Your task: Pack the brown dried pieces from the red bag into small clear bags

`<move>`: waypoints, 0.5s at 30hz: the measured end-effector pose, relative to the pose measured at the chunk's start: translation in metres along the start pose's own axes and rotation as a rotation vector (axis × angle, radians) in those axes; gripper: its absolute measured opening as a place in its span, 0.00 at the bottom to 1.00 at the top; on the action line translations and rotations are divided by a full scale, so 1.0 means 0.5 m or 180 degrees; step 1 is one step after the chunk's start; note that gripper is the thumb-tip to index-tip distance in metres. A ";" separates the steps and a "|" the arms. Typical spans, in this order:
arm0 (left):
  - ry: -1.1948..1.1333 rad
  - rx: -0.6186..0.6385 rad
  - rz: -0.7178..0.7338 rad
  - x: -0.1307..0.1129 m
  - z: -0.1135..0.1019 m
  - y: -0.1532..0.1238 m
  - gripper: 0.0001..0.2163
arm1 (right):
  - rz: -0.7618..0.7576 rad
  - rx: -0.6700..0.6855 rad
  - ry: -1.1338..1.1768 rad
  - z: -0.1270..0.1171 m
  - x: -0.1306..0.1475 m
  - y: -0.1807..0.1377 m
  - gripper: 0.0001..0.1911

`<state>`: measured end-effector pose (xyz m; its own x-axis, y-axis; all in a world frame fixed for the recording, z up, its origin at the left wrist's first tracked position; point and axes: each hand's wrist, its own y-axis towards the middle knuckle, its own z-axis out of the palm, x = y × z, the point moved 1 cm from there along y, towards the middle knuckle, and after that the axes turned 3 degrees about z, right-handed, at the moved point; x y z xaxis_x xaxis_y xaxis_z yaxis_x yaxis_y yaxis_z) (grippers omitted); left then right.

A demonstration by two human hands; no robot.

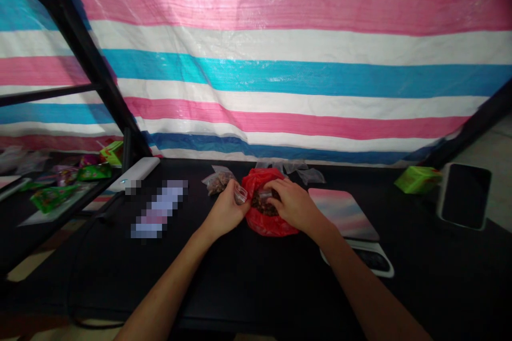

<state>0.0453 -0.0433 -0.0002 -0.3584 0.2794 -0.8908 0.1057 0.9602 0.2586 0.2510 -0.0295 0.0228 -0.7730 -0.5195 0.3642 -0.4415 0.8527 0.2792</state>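
On the far left, shiny green snack packets (52, 197) lie on a lower shelf. A long white device (136, 171) with rounded ends lies on the black table (240, 287), and its long axis runs from near left to far right. Right of it, a filled clear pouch (218, 181) of thin, crinkled plastic with brown pieces inside rests near the back edge.

The left hand (226, 213) is clamped on a small clear pouch (240, 193): the thumb and the fingers pinch it together, just at the left rim of the red plastic bag (268, 226). I cannot tell which way this pouch opens.

The red plastic bag sits on the table in the middle, between the two hands. It is soft, glossy and wrinkled, and it is slumped into a round heap. Its mouth faces up and its longer axis runs from far to near. Brown pieces (262, 205) are visible inside.

The right hand (292, 205) has its fingers bent and close together, and the tips are in the mouth of the bag on the brown pieces. I cannot tell if it grips any.

Behind the bag lie empty clear bags (300, 170). To the right there is a flat scale (372, 264) with a pastel platform, then a green box (418, 178) and a dark screen (464, 194) in a white frame.
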 end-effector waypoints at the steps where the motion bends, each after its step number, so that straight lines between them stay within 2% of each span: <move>1: -0.0216 -0.0003 -0.0044 0.003 0.001 0.003 0.11 | -0.0006 0.0028 0.0036 0.002 0.001 0.000 0.12; 7: -0.1098 -0.0067 -0.0333 0.019 0.005 0.009 0.12 | -0.0038 0.0149 0.0146 0.012 0.001 0.000 0.21; 12: -0.1146 -0.0120 -0.0450 0.019 0.011 0.008 0.13 | 0.0142 0.0267 0.0333 0.020 0.009 -0.004 0.21; 15: -0.0916 -0.0179 -0.0209 0.020 0.013 0.010 0.13 | 0.0260 0.0250 0.0494 0.024 0.013 -0.006 0.19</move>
<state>0.0481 -0.0357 -0.0104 -0.0842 0.2125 -0.9735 0.0365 0.9770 0.2101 0.2417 -0.0347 0.0137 -0.7309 -0.4455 0.5171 -0.4191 0.8909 0.1752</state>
